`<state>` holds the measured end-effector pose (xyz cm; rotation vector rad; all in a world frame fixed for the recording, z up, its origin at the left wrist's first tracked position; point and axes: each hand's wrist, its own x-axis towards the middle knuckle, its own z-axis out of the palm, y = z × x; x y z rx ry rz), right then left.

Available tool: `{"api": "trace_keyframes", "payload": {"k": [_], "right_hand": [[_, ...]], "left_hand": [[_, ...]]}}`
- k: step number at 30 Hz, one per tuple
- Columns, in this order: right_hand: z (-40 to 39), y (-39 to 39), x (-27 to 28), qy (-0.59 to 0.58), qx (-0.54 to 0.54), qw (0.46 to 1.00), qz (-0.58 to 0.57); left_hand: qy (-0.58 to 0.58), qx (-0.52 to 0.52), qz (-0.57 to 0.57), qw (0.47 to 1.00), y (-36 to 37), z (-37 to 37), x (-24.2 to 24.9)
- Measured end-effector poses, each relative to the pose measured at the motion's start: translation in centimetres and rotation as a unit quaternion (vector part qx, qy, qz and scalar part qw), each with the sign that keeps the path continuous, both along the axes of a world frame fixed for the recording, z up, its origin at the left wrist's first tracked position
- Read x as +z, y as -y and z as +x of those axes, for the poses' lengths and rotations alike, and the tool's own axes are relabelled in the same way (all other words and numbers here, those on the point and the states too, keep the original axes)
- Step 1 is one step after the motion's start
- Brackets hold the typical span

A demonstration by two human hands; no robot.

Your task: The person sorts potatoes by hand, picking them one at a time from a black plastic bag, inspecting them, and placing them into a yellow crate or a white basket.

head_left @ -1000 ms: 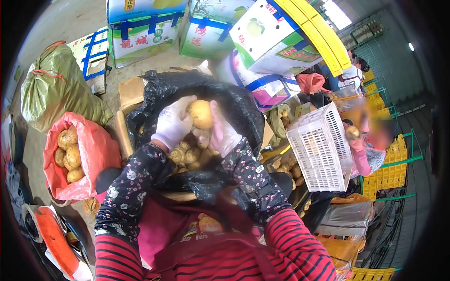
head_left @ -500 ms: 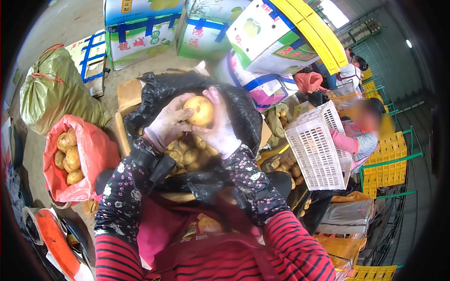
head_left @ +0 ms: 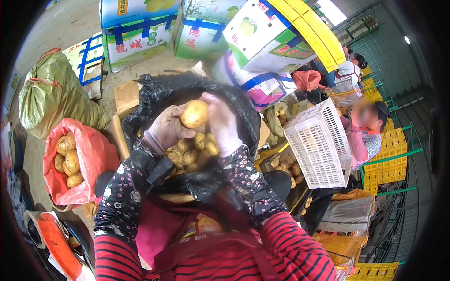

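Note:
A large yellow potato [head_left: 194, 114] is gripped by my gloved left hand [head_left: 166, 129], thumb on its near-left side and fingers curled below it. My right hand [head_left: 222, 124], also in a pale glove, is held upright at the potato's right edge. Its fingers are stretched out, the tips right by the potato's upper side. Beneath both hands, several potatoes [head_left: 190, 157] lie in a container lined with a black plastic bag [head_left: 159, 93]; the forearms hide part of the pile.
At left stand an open red sack [head_left: 93, 154] of potatoes and a tied green sack [head_left: 56, 98]. Fruit cartons [head_left: 140, 42] are stacked ahead. On the right, a white plastic crate [head_left: 316, 145] leans beside a person [head_left: 368, 140]; yellow crates [head_left: 391, 159] stand beyond.
The potato has shifted slightly left and down with my left hand. My right hand has eased off its side and straightened. The person at right has raised a hand from the white crate.

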<state>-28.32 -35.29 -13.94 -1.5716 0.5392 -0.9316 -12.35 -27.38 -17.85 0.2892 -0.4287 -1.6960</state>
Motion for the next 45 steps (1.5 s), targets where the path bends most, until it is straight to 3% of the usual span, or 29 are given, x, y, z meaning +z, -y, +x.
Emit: {"api": "trace_keyframes", "payload": {"k": [3,5,7,12,15,17,19,22,24,27,29,31,32,34,35,37,39,40,43,45], "right_hand": [[0.7,-2.4,-0.1,-0.025,0.001,0.999,-0.025],[0.0,-0.4,-2.0,-0.149,0.015,0.962,-0.228],[-0.3,-0.8,-0.8,-0.192,0.009,0.923,-0.334],[-2.5,-1.0,0.9,-0.225,0.013,0.909,-0.352],[-5.2,-0.2,2.5,-0.226,0.02,0.888,-0.4],[-9.4,1.9,3.7,-0.258,-0.009,0.885,-0.386],[-16.0,4.6,5.0,-0.393,-0.057,0.873,-0.281],[-25.1,7.7,6.0,-0.63,-0.16,0.758,-0.06],[-30.5,9.0,3.9,-0.729,-0.168,0.662,-0.048],[-36.2,10.7,0.0,-0.748,-0.231,0.617,-0.083],[-34.3,12.0,0.0,-0.683,-0.221,0.683,-0.134],[-29.0,13.9,0.0,-0.543,-0.136,0.821,-0.112],[-27.1,16.7,-1.8,-0.44,0.012,0.875,-0.202],[-19.7,16.1,-1.8,-0.404,0.139,0.886,-0.181],[-12.7,12.5,-0.4,-0.485,0.118,0.863,-0.077],[-6.9,12.0,-5.8,-0.559,0.195,0.802,0.077],[-4.3,13.3,-15.9,-0.625,0.341,0.682,-0.168],[-2.7,12.8,-18.9,-0.651,0.377,0.621,-0.216],[0.3,10.8,-23.5,-0.728,0.415,0.516,-0.178],[0.9,10.1,-25.1,-0.745,0.42,0.493,-0.158]], "left_hand": [[0.053,0.022,-0.004,0.998,0.1,-0.7,-0.1],[0.129,0.047,-0.009,0.99,0.5,-0.8,-0.6],[0.219,0.081,-0.009,0.972,0.3,-0.5,-0.6],[0.248,0.065,0.036,0.966,0.0,-1.4,0.7],[0.28,0.061,0.128,0.949,1.1,-0.8,-3.3],[0.356,0.144,0.171,0.907,0.3,-1.3,-0.9],[0.345,0.163,0.187,0.905,-0.3,-0.3,-0.1],[0.323,0.171,0.194,0.91,-0.6,0.4,0.6],[0.304,0.174,0.191,0.917,-0.4,0.5,0.6],[0.294,0.173,0.178,0.923,-0.1,0.5,0.5],[0.297,0.171,0.182,0.922,0.0,0.4,0.6],[0.302,0.172,0.192,0.918,-0.2,0.4,1.4],[0.296,0.174,0.189,0.92,-0.1,0.5,1.4],[0.286,0.18,0.18,0.924,-0.1,1.1,1.1],[0.279,0.188,0.17,0.926,-0.1,1.4,1.1],[0.265,0.207,0.151,0.93,-0.2,1.8,1.2],[0.245,0.222,0.152,0.932,-0.1,2.4,1.4],[0.25,0.235,0.161,0.925,-0.1,2.4,2.0],[0.21,0.241,0.159,0.934,-0.1,3.1,2.1],[0.194,0.236,0.173,0.936,0.0,3.2,2.9]]}}
